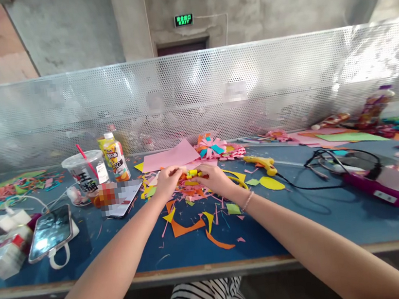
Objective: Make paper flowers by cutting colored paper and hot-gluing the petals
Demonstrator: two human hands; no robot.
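Over a heap of paper scraps at the table's middle, my left hand [169, 180] and my right hand [213, 176] meet with fingertips closed. Between them is a small yellow paper piece [192, 174] that looks rolled or folded; both hands pinch it, though the fingers partly hide it. Orange paper shows just beneath. Right of my right hand lies a yellow glue gun [263, 163] with a black cord. Pink paper sheets [173, 156] and a fringed pink-and-blue paper flower [212, 147] lie beyond the hands. Nearer me are orange cut-offs [187, 226] and a yellow oval [272, 183].
To the left stand a plastic cup [85, 174] with a red straw and a drink bottle [115, 155]. A phone [50, 233] with cables lies near chargers. At right is a purple case [388, 188] with black cable. A perforated metal screen [192, 96] borders the table's back.
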